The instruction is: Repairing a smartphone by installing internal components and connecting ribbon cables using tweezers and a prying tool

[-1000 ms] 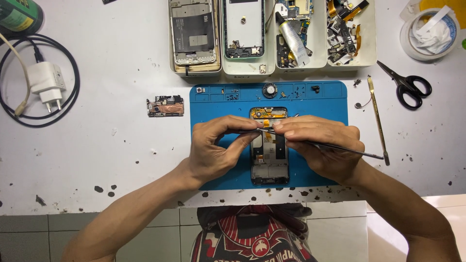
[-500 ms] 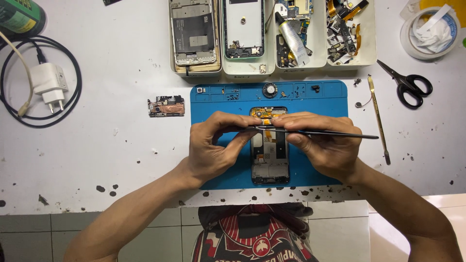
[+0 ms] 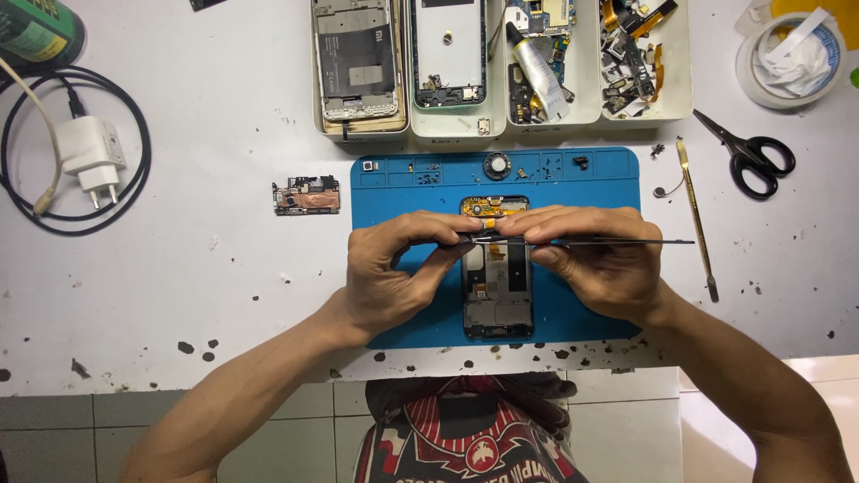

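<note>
At the far left of the white table (image 3: 179, 295), around ten o'clock from the hands, a white charger plug (image 3: 89, 154) lies inside a loop of black cable (image 3: 134, 170), with a green canister (image 3: 36, 31) cut off by the frame at eleven. Moving right, a small bare circuit board (image 3: 307, 196) rests on the table just off the left edge of the blue work mat (image 3: 394, 179). On the mat, the left hand (image 3: 394, 273) has thumb and forefinger closed together, pinching at something small over the upper part of the opened phone (image 3: 497, 286), which lies upright in the middle of the mat with its insides showing; what the fingertips grip is too small to tell. The right hand (image 3: 595, 264) meets it fingertip to fingertip and is closed around thin black tweezers (image 3: 617, 241), held level with the back end pointing to three o'clock and the tips at the phone. At twelve o'clock, beyond the mat, white trays (image 3: 501, 125) hold phone frames, a tube and loose parts. Right of the mat, at about two o'clock from the right hand, a slim metal pry tool (image 3: 695, 219) lies lengthwise, then black scissors (image 3: 747, 154), and a roll of tape (image 3: 792, 54) at one o'clock near the corner.
</note>
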